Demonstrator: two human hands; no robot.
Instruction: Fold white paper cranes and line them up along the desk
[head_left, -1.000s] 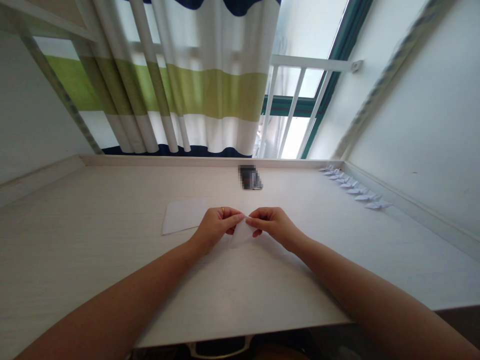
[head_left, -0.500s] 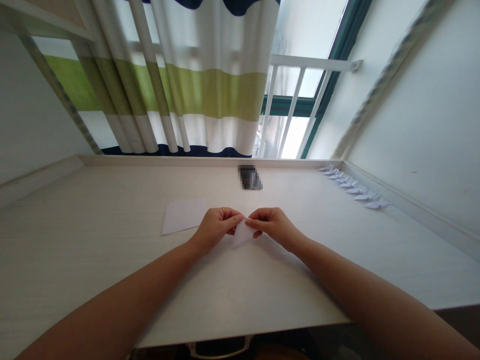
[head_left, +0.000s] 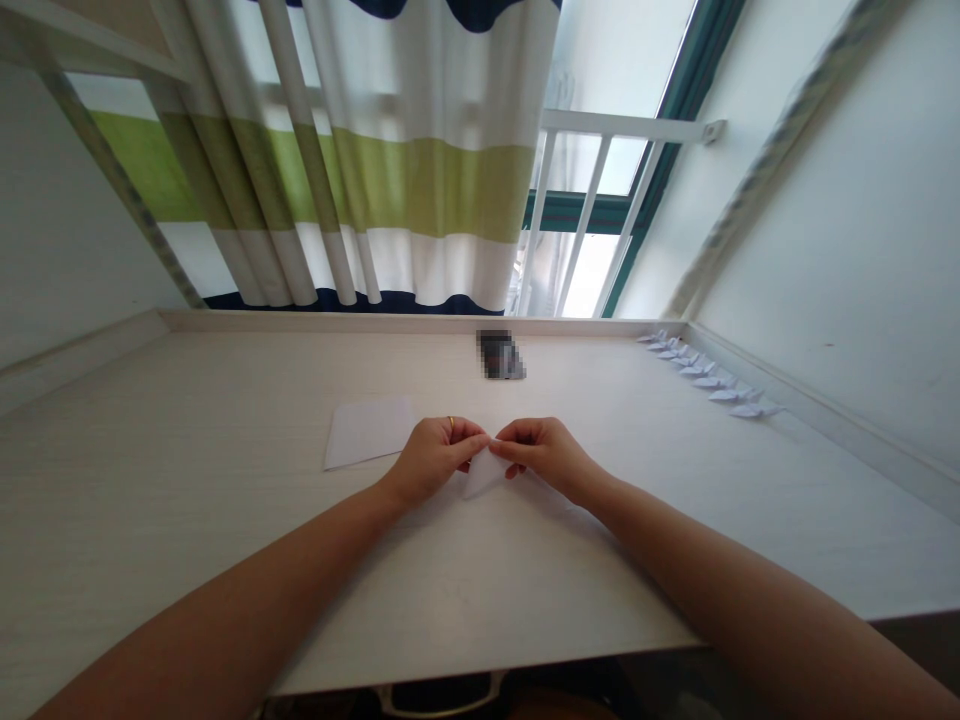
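Between my hands is a small piece of folded white paper (head_left: 486,474), just above the table. My left hand (head_left: 439,452), with a ring on one finger, pinches its upper left side between thumb and fingers. My right hand (head_left: 541,450) pinches the same paper from the right, the two thumb tips almost meeting at its top. The fingers behind the paper are partly hidden. Left of my left hand, a flat stack or sheet of white paper (head_left: 367,432) lies on the table, its right edge close behind that hand.
On the pale wooden table (head_left: 480,590), a row of several folded white paper figures (head_left: 712,382) runs along the right edge. A blurred dark object (head_left: 499,355) lies near the back rim. Behind are a striped curtain (head_left: 435,190) and a white railing (head_left: 630,125).
Both hands keep their pinch on the folded paper. The thumb tips have shifted slightly at its top, and the paper's lower corner has moved a little to the left.
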